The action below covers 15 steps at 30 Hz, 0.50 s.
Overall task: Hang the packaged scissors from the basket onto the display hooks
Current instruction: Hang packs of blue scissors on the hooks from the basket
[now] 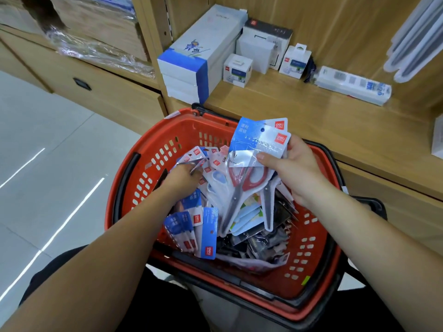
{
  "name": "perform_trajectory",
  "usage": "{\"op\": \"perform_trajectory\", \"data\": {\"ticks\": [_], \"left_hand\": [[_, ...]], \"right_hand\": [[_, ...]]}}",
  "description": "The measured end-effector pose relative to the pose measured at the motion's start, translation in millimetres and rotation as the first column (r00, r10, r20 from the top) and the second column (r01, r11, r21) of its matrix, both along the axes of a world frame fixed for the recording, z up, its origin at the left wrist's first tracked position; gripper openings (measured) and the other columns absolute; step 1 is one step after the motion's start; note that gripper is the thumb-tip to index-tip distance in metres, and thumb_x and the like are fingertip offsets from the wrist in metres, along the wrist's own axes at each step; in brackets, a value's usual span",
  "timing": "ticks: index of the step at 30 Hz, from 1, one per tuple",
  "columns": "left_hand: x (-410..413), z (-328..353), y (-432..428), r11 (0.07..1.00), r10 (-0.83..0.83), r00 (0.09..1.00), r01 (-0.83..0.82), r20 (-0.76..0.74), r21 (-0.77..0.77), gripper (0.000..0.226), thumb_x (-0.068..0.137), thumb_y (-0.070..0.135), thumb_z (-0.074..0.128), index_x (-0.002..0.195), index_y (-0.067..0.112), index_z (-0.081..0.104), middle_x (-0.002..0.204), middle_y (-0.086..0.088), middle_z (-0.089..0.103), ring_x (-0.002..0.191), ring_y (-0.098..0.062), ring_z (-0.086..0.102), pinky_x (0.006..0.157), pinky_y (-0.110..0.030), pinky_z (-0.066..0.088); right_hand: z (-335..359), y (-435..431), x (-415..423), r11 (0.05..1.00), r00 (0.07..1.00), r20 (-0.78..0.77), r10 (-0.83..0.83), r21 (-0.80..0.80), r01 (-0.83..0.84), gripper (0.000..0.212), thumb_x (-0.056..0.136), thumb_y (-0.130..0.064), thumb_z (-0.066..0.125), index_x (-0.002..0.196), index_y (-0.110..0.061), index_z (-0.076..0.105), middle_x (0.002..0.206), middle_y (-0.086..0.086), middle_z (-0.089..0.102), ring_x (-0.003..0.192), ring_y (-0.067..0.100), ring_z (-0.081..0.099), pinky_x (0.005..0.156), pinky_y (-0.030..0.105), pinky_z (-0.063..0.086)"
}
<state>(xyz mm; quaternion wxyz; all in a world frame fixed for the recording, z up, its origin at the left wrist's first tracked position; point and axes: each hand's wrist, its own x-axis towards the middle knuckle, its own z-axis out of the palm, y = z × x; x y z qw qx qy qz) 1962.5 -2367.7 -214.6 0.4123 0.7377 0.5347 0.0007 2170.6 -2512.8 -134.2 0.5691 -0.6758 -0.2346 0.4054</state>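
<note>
Red plastic basket (pixel 124 178): right hand (pixel 291 168) is pinching carded red-handled scissors (pixel 242 185) by their headers for hanging; left hand (pixel 184 174) is digging inside, grip unclear.

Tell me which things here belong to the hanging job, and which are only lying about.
Job: scissor packs held in the right hand; left hand among the loose packs; red basket.
Lying about: blue-and-white boxes, small white boxes, power strip on the wooden shelf.
</note>
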Motion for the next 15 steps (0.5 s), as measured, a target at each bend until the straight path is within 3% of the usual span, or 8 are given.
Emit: {"op": "perform_trajectory", "data": {"ticks": [2, 5, 7, 11, 13, 15], "left_hand": [[4.2, 8.8, -1.6, 0.996, -0.028, 0.999, 0.031, -0.040, 0.083, 0.039, 0.113, 0.036, 0.039, 0.131, 0.009, 0.060, 0.129, -0.014, 0.067, 0.108, -0.034, 0.064, 0.094, -0.041, 0.053], [9.2, 32.0, -8.4, 0.991, -0.029, 0.982, 0.004, 0.187, 0.132, 0.048, 0.112, 0.031, 0.041, 0.158, 0.019, 0.037, 0.143, -0.001, 0.055, 0.127, -0.027, 0.058, 0.103, -0.038, 0.047], [12.7, 50.3, -17.5, 0.989, -0.036, 0.938, -0.015, 0.344, 0.144, 0.060, 0.110, 0.038, 0.046, 0.165, 0.029, 0.024, 0.158, 0.001, 0.041, 0.136, -0.018, 0.046, 0.110, -0.033, 0.037], [27.1, 77.0, -49.4, 0.984, -0.113, 0.902, 0.044, 0.417, 0.171, 0.107, 0.075, 0.074, 0.072, 0.162, 0.043, 0.018, 0.132, 0.001, 0.036, 0.133, -0.017, 0.041, 0.113, -0.037, 0.037], [34.2, 78.0, -57.4, 0.987, -0.123, 0.890, 0.066, 0.439, 0.144, 0.124, 0.060, 0.077, 0.078, 0.163, 0.045, 0.016, 0.128, 0.003, 0.036, 0.135, -0.015, 0.039, 0.116, -0.037, 0.036], [38.3, 81.0, -58.5, 0.996, -0.080, 0.876, 0.053, 0.476, 0.069, 0.129, 0.058, 0.079, 0.078, 0.164, 0.045, 0.012, 0.132, 0.007, 0.036, 0.139, -0.012, 0.038, 0.120, -0.040, 0.036]], "right_hand": [[1.6, -1.3, -1.6, 1.000, 1.000, -0.007, -0.012, 0.019, 0.012, 0.047, 0.084, 0.008, 0.081, 0.121, -0.014, 0.063, 0.111, 0.004, 0.081, 0.102, 0.024, 0.078, 0.094, 0.048, 0.062], [5.5, -5.4, -2.5, 0.998, 1.000, -0.011, -0.026, 0.048, 0.027, 0.044, 0.085, 0.008, 0.080, 0.120, -0.013, 0.064, 0.109, 0.004, 0.081, 0.099, 0.024, 0.079, 0.091, 0.048, 0.063], [6.8, -6.6, -4.6, 0.998, 1.000, 0.002, -0.012, 0.059, 0.011, 0.040, 0.088, 0.007, 0.078, 0.120, -0.015, 0.067, 0.109, 0.003, 0.081, 0.100, 0.024, 0.079, 0.092, 0.047, 0.063], [9.8, -5.1, -13.9, 0.996, 0.997, 0.059, 0.041, 0.076, -0.045, 0.034, 0.094, 0.000, 0.074, 0.119, -0.022, 0.070, 0.112, -0.003, 0.081, 0.104, 0.017, 0.077, 0.097, 0.044, 0.061], [14.1, -5.2, -18.3, 0.993, 0.997, 0.039, 0.067, 0.097, -0.070, 0.032, 0.096, -0.005, 0.074, 0.123, -0.021, 0.070, 0.114, -0.004, 0.080, 0.107, 0.016, 0.076, 0.098, 0.043, 0.060], [17.4, -5.9, -18.7, 0.992, 0.998, 0.016, 0.067, 0.106, -0.069, 0.030, 0.099, -0.007, 0.071, 0.127, -0.020, 0.069, 0.117, 0.000, 0.080, 0.110, 0.022, 0.076, 0.100, 0.049, 0.059]]}}
